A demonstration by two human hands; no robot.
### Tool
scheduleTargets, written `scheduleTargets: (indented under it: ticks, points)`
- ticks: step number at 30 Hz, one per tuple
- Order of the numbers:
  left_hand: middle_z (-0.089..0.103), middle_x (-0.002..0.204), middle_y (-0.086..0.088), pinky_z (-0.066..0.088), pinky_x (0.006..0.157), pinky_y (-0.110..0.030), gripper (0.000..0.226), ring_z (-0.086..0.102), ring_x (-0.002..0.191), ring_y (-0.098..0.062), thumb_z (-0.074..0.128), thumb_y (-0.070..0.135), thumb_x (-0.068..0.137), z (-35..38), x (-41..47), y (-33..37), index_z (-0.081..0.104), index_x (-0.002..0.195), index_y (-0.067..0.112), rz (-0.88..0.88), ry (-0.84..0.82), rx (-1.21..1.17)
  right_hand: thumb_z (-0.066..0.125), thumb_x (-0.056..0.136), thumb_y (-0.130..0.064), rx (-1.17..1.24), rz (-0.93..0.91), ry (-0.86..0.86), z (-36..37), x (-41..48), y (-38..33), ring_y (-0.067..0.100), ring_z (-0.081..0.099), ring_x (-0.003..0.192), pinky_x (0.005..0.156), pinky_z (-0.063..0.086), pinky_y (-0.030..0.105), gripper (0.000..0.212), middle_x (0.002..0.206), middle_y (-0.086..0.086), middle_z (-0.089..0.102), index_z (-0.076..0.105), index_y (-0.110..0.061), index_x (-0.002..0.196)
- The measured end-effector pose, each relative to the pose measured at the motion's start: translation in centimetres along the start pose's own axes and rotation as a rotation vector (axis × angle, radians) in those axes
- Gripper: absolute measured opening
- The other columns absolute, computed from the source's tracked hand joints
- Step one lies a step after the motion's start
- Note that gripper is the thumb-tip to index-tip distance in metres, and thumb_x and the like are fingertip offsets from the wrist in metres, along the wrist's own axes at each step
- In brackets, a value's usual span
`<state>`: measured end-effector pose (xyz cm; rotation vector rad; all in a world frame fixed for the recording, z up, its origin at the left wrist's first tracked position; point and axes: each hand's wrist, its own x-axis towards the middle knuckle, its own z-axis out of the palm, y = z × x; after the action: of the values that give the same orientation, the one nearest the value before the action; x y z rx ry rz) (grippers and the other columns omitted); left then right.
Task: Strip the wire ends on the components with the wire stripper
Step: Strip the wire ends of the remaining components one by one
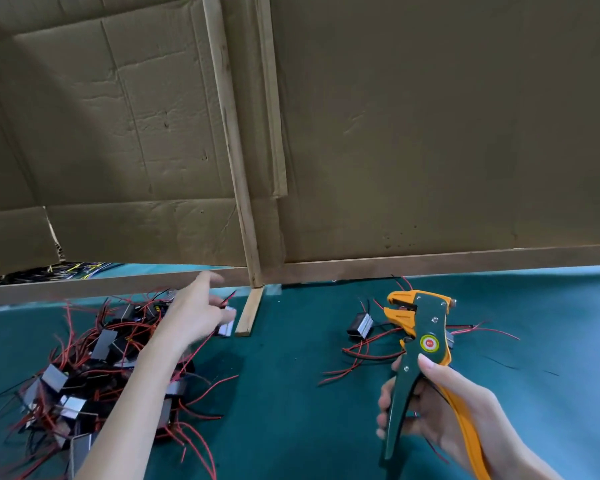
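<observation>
Right now the right hand (440, 407) holds the green-and-orange wire stripper (425, 327) upright at the near right, fingers curled round its handles. The left hand (191, 317) reaches over the pile of wired components (84, 375) on the green counter (291, 393). It is blurred, so I cannot tell whether its fingers hold the small component (226, 325) beside them.

Table (291, 403) is covered in teal felt-like cloth. A big tangled pile of components (84, 379) with red and black wires is heaped at left. A smaller group of components (360, 325) with red leads is spread right of centre. A short wooden strip (249, 314) is laid flat near the back edge, between the two. A single component (226, 328) is seen just beside the strip, partly hidden. Loose black wire bits (499, 362) are scattered at far right
</observation>
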<state>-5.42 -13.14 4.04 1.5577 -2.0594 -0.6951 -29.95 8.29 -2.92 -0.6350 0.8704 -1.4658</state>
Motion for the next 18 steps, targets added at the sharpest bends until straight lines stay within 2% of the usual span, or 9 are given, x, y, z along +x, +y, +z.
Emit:
scheduleTargets:
  ticks: [2, 3, 4, 6, 9, 11, 13, 16, 18]
  points:
    - [0.066, 0.098, 0.007, 0.044, 0.077, -0.032, 0.052, 0.061, 0.087, -0.009, 0.076, 0.010, 0.079, 0.8, -1.0, 1.9, 0.050, 0.119, 0.029, 0.136, -0.058, -0.146, 0.065, 0.070, -0.017, -0.009, 0.000, -0.006, 0.0, 0.0, 0.0, 0.050, 0.059, 0.066, 0.061, 0.053, 0.058, 0.039, 0.080, 0.037, 0.057, 0.052, 0.003, 0.101]
    - [0.066, 0.097, 0.005, 0.048, 0.075, -0.031, 0.051, 0.062, 0.084, -0.009, 0.076, 0.006, 0.077, 1.6, -1.4, 2.7, 0.052, 0.116, 0.029, 0.191, -0.116, -0.195, 0.063, 0.072, -0.014, -0.011, -0.002, -0.013, -0.1, 0.0, 0.1, 0.050, 0.059, 0.067, 0.062, 0.053, 0.059, 0.036, 0.081, 0.038, 0.057, 0.052, 0.003, 0.102]
    - [0.067, 0.097, 0.002, 0.051, 0.072, -0.029, 0.050, 0.064, 0.080, -0.009, 0.075, 0.001, 0.075, 2.6, -1.8, 3.3, 0.055, 0.112, 0.028, 0.237, -0.184, -0.224, 0.065, 0.072, -0.020, -0.010, -0.002, -0.016, -0.3, 0.1, 0.2, 0.051, 0.059, 0.068, 0.063, 0.053, 0.059, 0.039, 0.082, 0.038, 0.057, 0.053, 0.002, 0.102]
    - [0.068, 0.095, -0.001, 0.055, 0.066, -0.026, 0.047, 0.064, 0.074, -0.010, 0.073, -0.006, 0.073, 4.9, -2.4, 4.0, 0.058, 0.105, 0.025, 0.301, -0.310, -0.195, 0.078, 0.064, -0.027, -0.005, 0.003, -0.017, -0.5, 0.2, 0.3, 0.052, 0.059, 0.069, 0.064, 0.053, 0.059, 0.049, 0.082, 0.038, 0.057, 0.056, 0.001, 0.098]
    - [0.067, 0.096, 0.002, 0.055, 0.076, -0.027, 0.040, 0.065, 0.081, -0.015, 0.074, -0.004, 0.074, 8.1, -2.7, 3.7, 0.060, 0.103, 0.021, 0.363, -0.416, -0.052, 0.095, 0.045, -0.032, 0.001, 0.000, -0.041, -0.8, 0.5, 0.4, 0.053, 0.060, 0.070, 0.064, 0.053, 0.060, 0.062, 0.082, 0.038, 0.057, 0.062, 0.000, 0.088]
    - [0.066, 0.096, 0.005, 0.053, 0.081, -0.023, 0.035, 0.066, 0.088, -0.015, 0.074, 0.002, 0.076, 9.5, -2.6, 3.1, 0.063, 0.103, 0.020, 0.401, -0.429, 0.002, 0.096, 0.043, -0.033, 0.005, -0.009, -0.046, -1.0, 0.6, 0.4, 0.053, 0.060, 0.070, 0.065, 0.053, 0.060, 0.069, 0.083, 0.038, 0.057, 0.060, 0.000, 0.091]
    - [0.067, 0.093, 0.010, 0.050, 0.080, -0.017, 0.025, 0.064, 0.088, -0.008, 0.075, 0.010, 0.078, 10.1, -2.4, 2.8, 0.068, 0.098, 0.022, 0.437, -0.401, 0.023, 0.096, 0.045, -0.033, 0.006, -0.018, -0.057, -1.1, 0.6, 0.3, 0.052, 0.060, 0.072, 0.066, 0.053, 0.060, 0.072, 0.083, 0.038, 0.057, 0.056, 0.000, 0.095]
    - [0.070, 0.081, 0.011, 0.052, 0.076, -0.024, 0.007, 0.063, 0.076, -0.004, 0.074, 0.019, 0.081, 10.5, -2.4, 2.6, 0.071, 0.079, 0.026, 0.464, -0.348, -0.021, 0.095, 0.046, -0.033, -0.002, -0.023, -0.067, -1.1, 0.6, 0.2, 0.053, 0.060, 0.072, 0.067, 0.053, 0.060, 0.073, 0.084, 0.038, 0.058, 0.054, 0.000, 0.096]
    - [0.069, 0.076, 0.012, 0.051, 0.074, -0.025, 0.013, 0.062, 0.072, -0.001, 0.072, 0.021, 0.084, 10.5, -2.5, 2.7, 0.069, 0.073, 0.028, 0.470, -0.311, -0.048, 0.095, 0.045, -0.033, -0.011, -0.020, -0.069, -1.0, 0.6, 0.2, 0.053, 0.060, 0.072, 0.066, 0.053, 0.059, 0.074, 0.084, 0.038, 0.058, 0.054, 0.000, 0.097]
